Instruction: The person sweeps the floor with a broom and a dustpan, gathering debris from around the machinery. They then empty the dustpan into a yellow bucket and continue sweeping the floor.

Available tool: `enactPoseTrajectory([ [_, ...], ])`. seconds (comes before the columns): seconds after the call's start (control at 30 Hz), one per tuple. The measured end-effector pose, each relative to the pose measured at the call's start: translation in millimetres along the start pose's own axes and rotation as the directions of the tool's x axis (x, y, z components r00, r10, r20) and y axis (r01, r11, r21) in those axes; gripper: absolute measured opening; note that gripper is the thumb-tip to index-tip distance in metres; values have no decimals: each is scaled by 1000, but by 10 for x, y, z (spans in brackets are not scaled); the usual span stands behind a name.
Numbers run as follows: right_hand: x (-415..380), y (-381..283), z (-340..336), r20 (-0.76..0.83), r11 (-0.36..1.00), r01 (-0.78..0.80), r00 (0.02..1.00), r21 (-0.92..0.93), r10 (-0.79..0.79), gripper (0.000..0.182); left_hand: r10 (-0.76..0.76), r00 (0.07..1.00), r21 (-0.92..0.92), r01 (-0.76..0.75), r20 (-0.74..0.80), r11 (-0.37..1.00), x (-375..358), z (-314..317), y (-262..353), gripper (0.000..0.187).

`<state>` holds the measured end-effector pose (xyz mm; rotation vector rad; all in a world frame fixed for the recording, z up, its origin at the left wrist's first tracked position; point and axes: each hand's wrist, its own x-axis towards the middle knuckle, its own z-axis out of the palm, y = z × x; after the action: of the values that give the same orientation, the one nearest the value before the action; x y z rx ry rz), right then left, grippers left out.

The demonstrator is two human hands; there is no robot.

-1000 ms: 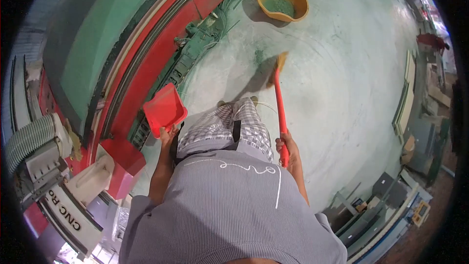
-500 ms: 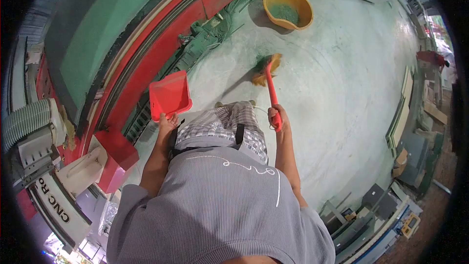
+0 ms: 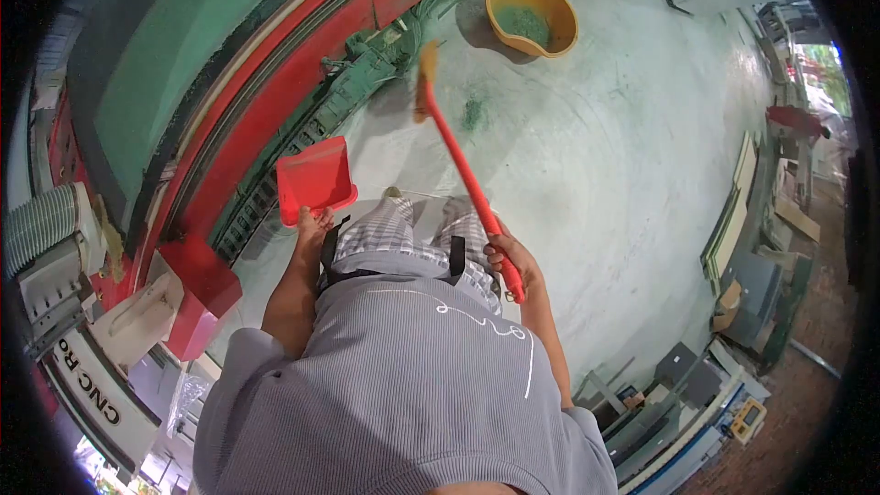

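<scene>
My left hand (image 3: 314,220) is closed on the near edge of a red dustpan (image 3: 316,176), held out at the left beside the machine. Wrapped round the red handle of a hand brush (image 3: 463,165) is my right hand (image 3: 511,255). The brush points forward and left, and its yellow-brown bristle head, a little blurred, is near the green-dusted machine base. On the pale floor just right of the bristles lies a small pile of green dust (image 3: 473,114). A yellow tub (image 3: 532,16) farther forward has green dust in its bottom.
A large red and green machine (image 3: 275,64) runs along the left, with a dusty cable chain (image 3: 302,133) at its foot. A red box-shaped part (image 3: 202,293) juts out near my left arm. Boards and panels (image 3: 738,211) lean along the right; more scrap (image 3: 660,403) lies at lower right.
My right hand has drawn back toward me, and the brush head has swung left and forward off the green dust pile, which now shows. The dustpan stays in my left hand, almost unmoved.
</scene>
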<state>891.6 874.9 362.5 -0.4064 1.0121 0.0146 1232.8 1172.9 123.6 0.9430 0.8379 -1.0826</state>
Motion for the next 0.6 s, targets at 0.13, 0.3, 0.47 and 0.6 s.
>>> enactPoseTrajectory([
  [0.13,405,53,-71,136,997,-77,988,-7,77,47,-1,996,-155,-13,-89,988,-123,242,-38,47],
  [0.3,813,-4,-500,124,988,-78,988,-129,94,39,93,976,-129,-120,-197,984,-68,298,-81,42],
  [0.47,619,-412,-1318,74,989,-128,988,-74,134,37,198,952,-101,-226,-233,969,-272,638,-533,43],
  [0.6,501,-596,-1568,58,992,-95,993,-77,100,37,98,972,-215,-145,-216,966,-476,892,-714,47],
])
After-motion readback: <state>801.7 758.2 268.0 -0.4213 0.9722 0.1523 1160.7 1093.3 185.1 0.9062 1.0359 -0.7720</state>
